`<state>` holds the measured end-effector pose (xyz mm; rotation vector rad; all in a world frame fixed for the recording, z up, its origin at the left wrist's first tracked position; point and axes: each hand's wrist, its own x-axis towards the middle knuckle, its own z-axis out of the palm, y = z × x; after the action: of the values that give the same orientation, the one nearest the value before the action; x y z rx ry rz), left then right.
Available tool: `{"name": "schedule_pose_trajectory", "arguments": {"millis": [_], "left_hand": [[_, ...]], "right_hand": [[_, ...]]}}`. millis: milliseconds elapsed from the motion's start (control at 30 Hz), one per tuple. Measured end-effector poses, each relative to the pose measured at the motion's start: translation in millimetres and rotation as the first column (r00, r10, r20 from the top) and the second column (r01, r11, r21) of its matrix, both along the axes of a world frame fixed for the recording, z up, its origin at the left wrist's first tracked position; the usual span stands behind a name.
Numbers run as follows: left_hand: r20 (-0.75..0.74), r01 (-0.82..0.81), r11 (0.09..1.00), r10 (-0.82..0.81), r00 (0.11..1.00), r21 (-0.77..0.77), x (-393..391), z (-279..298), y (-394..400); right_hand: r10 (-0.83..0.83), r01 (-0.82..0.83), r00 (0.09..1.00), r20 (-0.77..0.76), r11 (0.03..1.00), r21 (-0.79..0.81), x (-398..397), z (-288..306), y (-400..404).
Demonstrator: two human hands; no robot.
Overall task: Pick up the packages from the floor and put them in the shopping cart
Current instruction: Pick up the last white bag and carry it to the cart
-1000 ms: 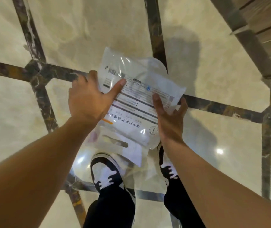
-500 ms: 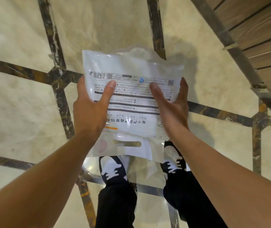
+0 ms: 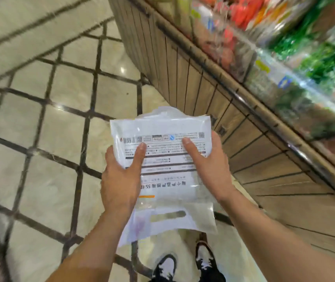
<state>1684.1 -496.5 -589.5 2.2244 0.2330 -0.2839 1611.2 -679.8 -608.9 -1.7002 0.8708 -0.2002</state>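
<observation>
A white plastic package [image 3: 163, 131] with black printed text and a cut-out carry handle at its near end is held flat in front of me, well above the floor. My left hand [image 3: 120, 176] grips its left edge, thumb on top. On the right edge sits my right hand [image 3: 211, 165], thumb also pressed on the printed face. No shopping cart is in view.
A wood-panelled display counter [image 3: 213, 92] runs diagonally along the right, with blurred red and green produce [image 3: 305, 45] on top. Cream marble floor [image 3: 57, 135] with dark inlay lines spreads to the left. My black-and-white shoes [image 3: 185, 265] stand below the package.
The package has been lifted higher and carried toward the counter. My view has swung up from the bare floor, bringing the counter and produce into sight. Both hands keep their grip.
</observation>
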Motion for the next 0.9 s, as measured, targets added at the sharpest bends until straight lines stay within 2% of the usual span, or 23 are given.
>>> {"name": "schedule_pose_trajectory", "arguments": {"millis": [200, 400, 567, 733, 900], "left_hand": [[0.193, 0.164, 0.985, -0.149, 0.97, -0.06, 24.9, 203.7, -13.8], [0.309, 0.353, 0.93, -0.309, 0.899, -0.1, 25.1, 352.8, -46.5], [0.401, 0.575, 0.803, -0.482, 0.779, -0.153, -6.4, 431.0, -90.4], [0.462, 0.764, 0.631, -0.642, 0.612, -0.137, -59.6, 475.8, -146.6], [0.535, 0.894, 0.428, -0.729, 0.427, -0.131, -160.9, 488.9, -196.9]], "right_hand": [[-0.032, 0.061, 0.976, 0.216, 0.99, -0.129, 10.5, 215.1, -18.9], [-0.068, 0.175, 0.917, 0.393, 0.954, -0.244, -28.5, 367.7, -32.4], [-0.241, 0.397, 0.862, 0.445, 0.867, -0.3, -92.8, 445.4, -48.1], [-0.436, 0.606, 0.765, 0.474, 0.735, -0.304, -179.7, 489.1, -61.8], [-0.631, 0.786, 0.617, 0.47, 0.524, -0.329, -301.3, 508.0, -58.7]]}}
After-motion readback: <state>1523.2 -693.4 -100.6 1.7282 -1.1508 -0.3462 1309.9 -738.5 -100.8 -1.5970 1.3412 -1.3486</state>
